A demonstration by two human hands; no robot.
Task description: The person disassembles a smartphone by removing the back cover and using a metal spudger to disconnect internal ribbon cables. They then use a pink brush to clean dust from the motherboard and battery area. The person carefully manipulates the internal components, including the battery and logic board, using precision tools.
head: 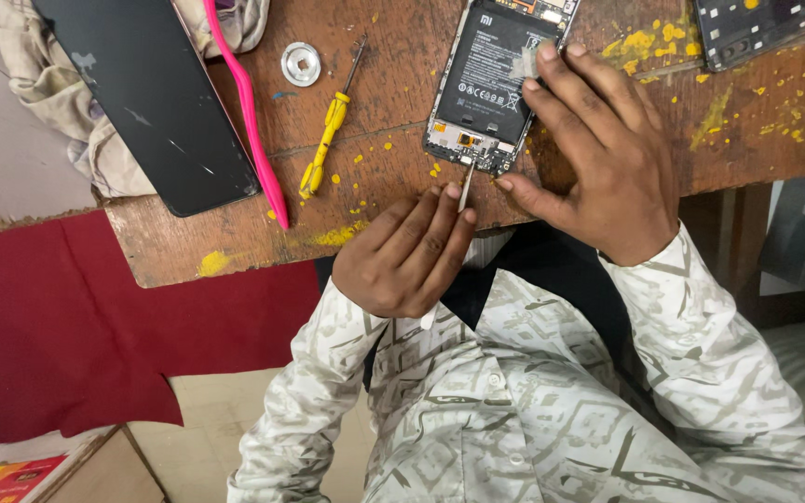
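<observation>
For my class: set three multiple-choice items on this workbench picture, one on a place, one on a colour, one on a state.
1. Where does the screwdriver lie?
A. On top of the phone
B. Between the pink strip and the phone
C. On the floor

2. What colour is the screwdriver's handle?
A. Yellow
B. Blue
C. Black

3. What state is the phone in?
A. Closed in a case
B. Open, with its battery showing
C. Folded in two

Answers:
1 B: it lies on the table, with the strip to one side and the phone to the other.
2 A: the handle is plainly yellow.
3 B: the back is off and the dark battery is bare. The left hand holds a thin tool to the phone's lower edge, and the right hand rests on it.
</observation>
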